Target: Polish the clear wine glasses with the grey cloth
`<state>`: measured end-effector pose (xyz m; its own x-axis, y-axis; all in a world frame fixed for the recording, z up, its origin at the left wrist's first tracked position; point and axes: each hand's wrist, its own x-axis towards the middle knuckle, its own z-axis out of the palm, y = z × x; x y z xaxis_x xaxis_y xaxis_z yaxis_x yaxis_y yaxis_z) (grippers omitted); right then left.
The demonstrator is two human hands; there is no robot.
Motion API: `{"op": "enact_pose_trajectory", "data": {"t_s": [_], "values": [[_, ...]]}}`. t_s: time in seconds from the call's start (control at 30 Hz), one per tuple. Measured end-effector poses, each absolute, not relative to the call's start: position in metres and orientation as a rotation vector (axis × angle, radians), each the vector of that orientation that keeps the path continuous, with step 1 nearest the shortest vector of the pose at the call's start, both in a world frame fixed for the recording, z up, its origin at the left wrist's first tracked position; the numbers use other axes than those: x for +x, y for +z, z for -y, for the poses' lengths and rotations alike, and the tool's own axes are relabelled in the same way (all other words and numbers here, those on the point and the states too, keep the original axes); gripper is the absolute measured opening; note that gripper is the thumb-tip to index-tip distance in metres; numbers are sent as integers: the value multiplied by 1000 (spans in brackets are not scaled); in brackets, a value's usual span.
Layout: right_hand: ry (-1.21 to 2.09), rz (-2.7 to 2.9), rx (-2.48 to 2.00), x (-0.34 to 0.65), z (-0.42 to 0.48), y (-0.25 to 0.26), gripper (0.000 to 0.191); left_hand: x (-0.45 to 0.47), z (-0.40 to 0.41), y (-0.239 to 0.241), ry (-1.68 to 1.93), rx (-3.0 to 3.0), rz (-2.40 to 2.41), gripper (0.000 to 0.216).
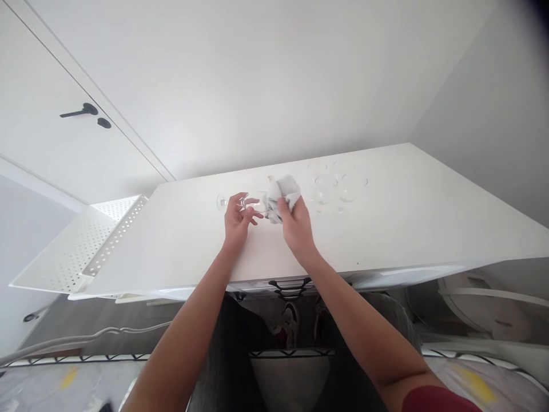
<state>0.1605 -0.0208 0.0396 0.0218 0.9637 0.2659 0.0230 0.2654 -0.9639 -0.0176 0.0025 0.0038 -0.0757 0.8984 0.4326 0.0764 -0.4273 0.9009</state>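
My left hand [241, 216] is closed round a clear stemmed glass [256, 201], which lies sideways above the white tabletop. The foot of the glass points left and its bowl points right. A crumpled white cloth [283, 194] is gripped in my right hand [295, 220]. It covers the rim end of the glass, so the rim is hidden. To the right of the cloth, a pair of clear glasses [325, 182] rests on the table; their outlines are faint against the white.
The long white table [386, 217] runs along a white wall. Perforated white shelving [107, 240] adjoins its left end. A door with a black handle [81, 110] is at upper left. Dark drawer handles [290, 286] are under the front edge, and a patterned bedspread [64, 386] lies behind me.
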Motion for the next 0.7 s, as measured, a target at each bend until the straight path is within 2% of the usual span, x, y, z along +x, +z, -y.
{"op": "enact_pose_trajectory", "data": {"t_s": [0.3, 0.43, 0.6, 0.7], "values": [[803, 1992, -818, 166, 24, 41, 89, -25, -6, -4, 1480, 1692, -882, 53], [1139, 1799, -795, 167, 22, 44, 95, -24, -5, -4, 1491, 1699, -875, 56], [1638, 1299, -627, 170, 14, 42, 88, -20, -3, -2, 1483, 1667, -836, 54], [1553, 1411, -665, 164, 18, 38, 92, -19, -3, -2, 1529, 1611, -860, 50]]}}
